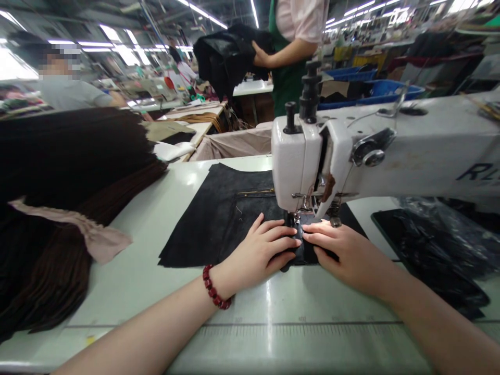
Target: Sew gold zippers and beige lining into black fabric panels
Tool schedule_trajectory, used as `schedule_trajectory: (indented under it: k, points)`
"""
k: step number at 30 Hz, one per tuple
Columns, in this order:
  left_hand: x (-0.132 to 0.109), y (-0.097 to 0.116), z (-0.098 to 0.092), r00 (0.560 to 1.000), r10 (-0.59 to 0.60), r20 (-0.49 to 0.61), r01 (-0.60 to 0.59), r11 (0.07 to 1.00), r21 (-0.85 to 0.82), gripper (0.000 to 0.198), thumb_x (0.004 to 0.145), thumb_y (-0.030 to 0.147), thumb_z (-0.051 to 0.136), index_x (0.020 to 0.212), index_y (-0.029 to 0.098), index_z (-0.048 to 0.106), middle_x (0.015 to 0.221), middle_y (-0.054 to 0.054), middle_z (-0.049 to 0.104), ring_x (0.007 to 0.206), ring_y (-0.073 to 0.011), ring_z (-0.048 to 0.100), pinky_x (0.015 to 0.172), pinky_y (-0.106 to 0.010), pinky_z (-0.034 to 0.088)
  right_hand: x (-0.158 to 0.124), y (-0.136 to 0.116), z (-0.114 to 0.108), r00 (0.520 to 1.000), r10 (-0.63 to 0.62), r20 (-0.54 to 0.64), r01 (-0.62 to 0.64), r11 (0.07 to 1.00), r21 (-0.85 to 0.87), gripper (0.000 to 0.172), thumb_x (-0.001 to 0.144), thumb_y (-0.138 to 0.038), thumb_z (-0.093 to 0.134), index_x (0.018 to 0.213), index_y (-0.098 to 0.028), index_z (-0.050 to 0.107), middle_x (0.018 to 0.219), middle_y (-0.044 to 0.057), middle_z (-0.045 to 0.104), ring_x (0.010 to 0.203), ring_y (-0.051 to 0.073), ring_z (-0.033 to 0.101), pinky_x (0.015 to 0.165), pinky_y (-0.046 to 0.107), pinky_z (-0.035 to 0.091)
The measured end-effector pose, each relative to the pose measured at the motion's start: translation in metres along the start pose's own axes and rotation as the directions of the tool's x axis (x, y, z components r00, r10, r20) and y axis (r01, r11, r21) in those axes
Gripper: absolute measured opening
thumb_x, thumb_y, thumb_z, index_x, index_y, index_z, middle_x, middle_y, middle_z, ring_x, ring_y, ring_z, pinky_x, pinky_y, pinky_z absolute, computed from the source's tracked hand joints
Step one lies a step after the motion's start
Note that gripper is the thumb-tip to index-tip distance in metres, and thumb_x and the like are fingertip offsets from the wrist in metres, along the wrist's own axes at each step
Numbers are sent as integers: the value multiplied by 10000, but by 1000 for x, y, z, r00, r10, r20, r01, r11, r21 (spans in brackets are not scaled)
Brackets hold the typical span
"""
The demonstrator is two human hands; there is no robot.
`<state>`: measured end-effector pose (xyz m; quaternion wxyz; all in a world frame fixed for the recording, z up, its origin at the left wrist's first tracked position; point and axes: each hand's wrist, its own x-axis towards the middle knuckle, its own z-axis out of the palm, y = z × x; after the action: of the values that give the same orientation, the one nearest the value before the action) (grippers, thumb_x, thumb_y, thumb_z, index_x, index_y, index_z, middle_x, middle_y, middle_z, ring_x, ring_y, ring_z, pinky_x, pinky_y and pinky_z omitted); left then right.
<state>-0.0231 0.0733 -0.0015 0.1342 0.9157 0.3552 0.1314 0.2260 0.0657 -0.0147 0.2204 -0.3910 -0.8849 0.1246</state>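
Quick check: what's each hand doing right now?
Left hand: open, fingers flat on the black panel, not gripping.
Right hand: open, fingers flat on the panel, not gripping.

Left hand (258, 250) and right hand (351, 255) flat on black fabric (203, 229), just in front of the sewing machine (304, 156) needle; red bead bracelet (213, 286) on the left wrist; white surface (133, 281) beneath; dark fabric stack (58, 156) at far left.

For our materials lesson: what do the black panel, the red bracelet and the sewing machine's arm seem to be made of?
The black panel looks like suede: matte, napped surface, irregular cut edges. The red bracelet seems to be polished beads, glossy; wood or stone, cannot tell. The sewing machine's arm looks like white-enamelled metal: smooth, faintly shiny paint, scuffed in places.
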Motion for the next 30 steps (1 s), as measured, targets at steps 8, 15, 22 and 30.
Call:
schedule_trajectory:
  k: [8,15,22,30]
  points:
    - [0,0,-1,1000,-7,4,7,1000,-19,325,981,382,505,1295,322,566,1392,-8,566,1367,-236,412,1192,-566,128,1,-3,0,999,-29,-27,28,999,-20,351,905,-154,490,1213,-250,628,1289,51,628,1142,247,587,940,464,500]
    - [1,0,1,999,-49,2,49,997,-52,307,948,396,563,1245,327,598,1368,-2,587,1351,-236,434,1188,-559,155,1,-3,2,999,-29,-29,28,999,-31,335,904,-142,489,1190,-247,627,1321,56,606,1148,255,578,950,481,497]
    - [-1,2,-1,1000,-5,-24,4,999,-35,313,972,379,525,1275,334,593,1351,-6,594,1335,-225,434,1194,-549,118,2,-4,3,999,-15,-28,15,1000,-23,326,889,-136,491,1160,-243,637,1284,59,623,1149,251,578,968,489,494]
    - [-1,-2,1,1000,-9,-25,8,998,-67,248,953,374,561,1181,357,659,1290,0,631,1313,-226,450,1186,-567,112,1,-3,-1,1000,-14,-2,14,1000,15,320,890,-193,533,1192,-232,633,1326,71,598,1178,249,566,1012,483,477]
